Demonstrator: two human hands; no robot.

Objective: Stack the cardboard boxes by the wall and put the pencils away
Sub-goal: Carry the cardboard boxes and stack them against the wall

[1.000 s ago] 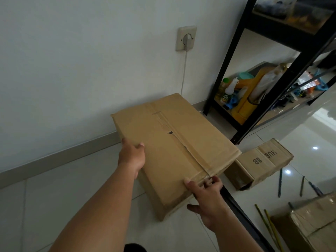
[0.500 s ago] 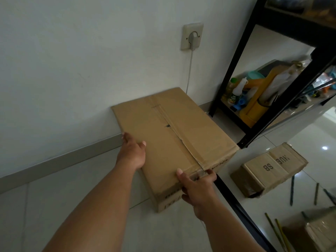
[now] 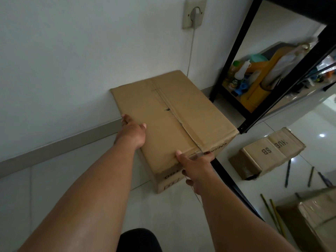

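Left hand (image 3: 133, 133) and right hand (image 3: 195, 165) around creased, rectangular cardboard box (image 3: 171, 115)

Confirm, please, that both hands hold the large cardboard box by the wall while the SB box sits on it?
Not quite: the head view shows the SB box on the floor, apart from the large cardboard box. The left hand and right hand do hold that box.

cardboard boxes (image 3: 163, 115): 3 | pencils (image 3: 287, 173): at least 5 | hands (image 3: 133, 132): 2 | socket (image 3: 194, 13): 1
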